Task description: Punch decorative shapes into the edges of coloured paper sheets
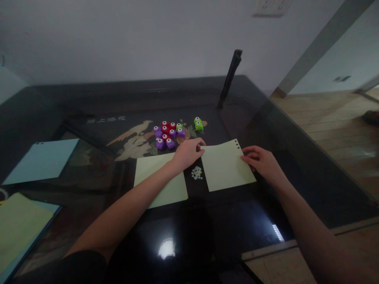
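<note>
From afar, I have a punched pale-green sheet (226,167) on the counter (201,221), left hand (188,153) pinching its upper-left corner, right hand (262,162) its right edge — a sideways drag could scatter the small confetti bits (196,172) just beside it.

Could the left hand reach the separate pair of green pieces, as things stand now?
Probably yes: the green pair sits just beyond the left hand, and nothing visible blocks the way. It seems to hold a corner of the pale green sheet with punched holes, though, so it would likely release that first.
</note>
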Demonstrator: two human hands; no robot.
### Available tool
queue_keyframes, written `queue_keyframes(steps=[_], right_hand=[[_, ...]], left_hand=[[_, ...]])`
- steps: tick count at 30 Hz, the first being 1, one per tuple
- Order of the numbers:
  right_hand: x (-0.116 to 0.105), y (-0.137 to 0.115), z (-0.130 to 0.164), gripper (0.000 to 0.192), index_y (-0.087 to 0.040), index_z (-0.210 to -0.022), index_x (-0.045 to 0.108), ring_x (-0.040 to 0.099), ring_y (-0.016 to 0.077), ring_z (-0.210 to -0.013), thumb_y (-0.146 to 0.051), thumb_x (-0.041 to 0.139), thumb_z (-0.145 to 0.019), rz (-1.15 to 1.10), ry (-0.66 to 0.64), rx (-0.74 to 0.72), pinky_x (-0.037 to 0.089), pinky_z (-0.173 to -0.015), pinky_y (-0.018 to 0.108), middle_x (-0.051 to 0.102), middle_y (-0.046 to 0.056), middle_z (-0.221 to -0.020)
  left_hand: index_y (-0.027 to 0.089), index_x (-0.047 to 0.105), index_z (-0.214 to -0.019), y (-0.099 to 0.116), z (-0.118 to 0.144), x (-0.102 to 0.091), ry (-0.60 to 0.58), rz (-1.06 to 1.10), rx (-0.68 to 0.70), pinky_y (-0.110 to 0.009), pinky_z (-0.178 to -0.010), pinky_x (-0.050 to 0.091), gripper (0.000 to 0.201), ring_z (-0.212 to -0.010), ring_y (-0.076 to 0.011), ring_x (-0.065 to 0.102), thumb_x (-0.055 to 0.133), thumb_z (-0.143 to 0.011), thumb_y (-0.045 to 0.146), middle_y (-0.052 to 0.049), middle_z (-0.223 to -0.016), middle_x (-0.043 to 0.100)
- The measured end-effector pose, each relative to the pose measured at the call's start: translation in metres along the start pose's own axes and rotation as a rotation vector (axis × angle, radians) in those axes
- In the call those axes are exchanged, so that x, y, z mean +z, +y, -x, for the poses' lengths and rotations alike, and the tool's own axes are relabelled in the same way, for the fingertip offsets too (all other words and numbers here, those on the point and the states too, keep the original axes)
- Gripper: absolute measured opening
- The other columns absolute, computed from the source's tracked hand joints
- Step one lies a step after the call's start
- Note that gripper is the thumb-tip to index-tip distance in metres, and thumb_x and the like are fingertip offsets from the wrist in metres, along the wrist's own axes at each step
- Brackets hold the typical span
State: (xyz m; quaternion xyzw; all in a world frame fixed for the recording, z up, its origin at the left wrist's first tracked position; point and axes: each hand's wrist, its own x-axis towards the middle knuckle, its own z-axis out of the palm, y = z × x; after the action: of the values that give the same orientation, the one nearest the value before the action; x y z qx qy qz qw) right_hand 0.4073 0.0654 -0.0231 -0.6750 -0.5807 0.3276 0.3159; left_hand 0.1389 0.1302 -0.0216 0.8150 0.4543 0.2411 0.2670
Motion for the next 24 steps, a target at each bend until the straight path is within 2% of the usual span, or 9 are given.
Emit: queue_keyframes(steps=[11,24], right_hand=[[0.0039,-0.0057,0.0013,0.031,-0.017,-0.091,0.061,0.049,0.0122,-0.044,-0.039,0.065,-0.071,0.022,0.027,-0.011,0.038,-0.039,0.025,0.060,0.000,-0.060],[0.0045,-0.0015,0.0015,0.034,-0.018,-0.098,0.060,0.054,0.0143,-0.052,-0.036,0.066,-0.070,0.041,0.052,-0.037,0.040,-0.044,0.025,0.062,0.003,-0.070]], left_hand=[[0.016,0.065,-0.090,-0.0045,-0.0013,0.0040,-0.001,-0.027,0.013,-0.026,-0.059,0.040,0.014,-0.065,-0.0151,0.056,0.061,-0.076,0.014,0.000,-0.070,0.062],[0.017,0.065,-0.088,-0.0062,-0.0016,0.0036,-0.001,-0.050,0.036,-0.027,-0.062,0.040,0.013,-0.068,-0.0156,0.054,0.062,-0.076,0.015,0.000,-0.073,0.059]])
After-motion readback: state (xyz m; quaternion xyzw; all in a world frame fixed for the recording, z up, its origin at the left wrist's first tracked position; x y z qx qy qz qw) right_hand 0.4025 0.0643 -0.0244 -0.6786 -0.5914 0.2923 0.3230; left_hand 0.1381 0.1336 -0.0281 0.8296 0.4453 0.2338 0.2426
